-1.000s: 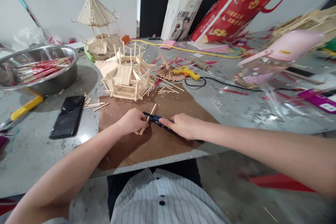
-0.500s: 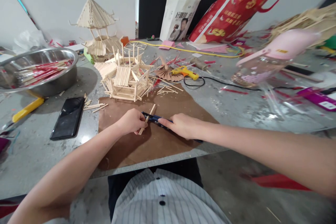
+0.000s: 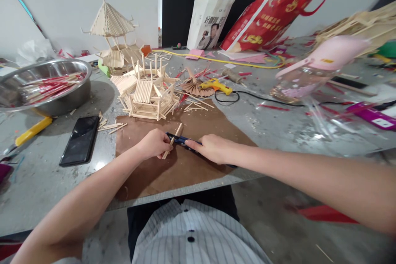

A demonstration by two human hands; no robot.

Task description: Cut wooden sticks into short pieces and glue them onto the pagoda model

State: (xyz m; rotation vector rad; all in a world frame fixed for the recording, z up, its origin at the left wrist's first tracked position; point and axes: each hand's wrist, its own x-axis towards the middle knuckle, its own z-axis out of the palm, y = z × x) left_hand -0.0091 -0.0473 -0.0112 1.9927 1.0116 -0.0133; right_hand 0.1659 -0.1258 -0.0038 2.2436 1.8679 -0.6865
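Over the brown sheet, my left hand is closed, pinching thin wooden sticks that slant up and to the right. My right hand wraps round a pair of dark blue pliers. The jaws of the pliers lie across the sticks, just right of my left fingertips; whether they bite into the wood is too small to tell. Behind both hands stands a wooden stick model with upright posts and sloping roof panels.
A yellow glue gun with a black cord lies beyond the sheet. At left are a black phone, a yellow-handled tool and a steel bowl of sticks. A pink-capped bottle stands right; a tiered stick pavilion rises behind.
The view has shifted very slightly. Both hands, the sticks and the pliers keep nearly the same positions, with no visible change of grip.
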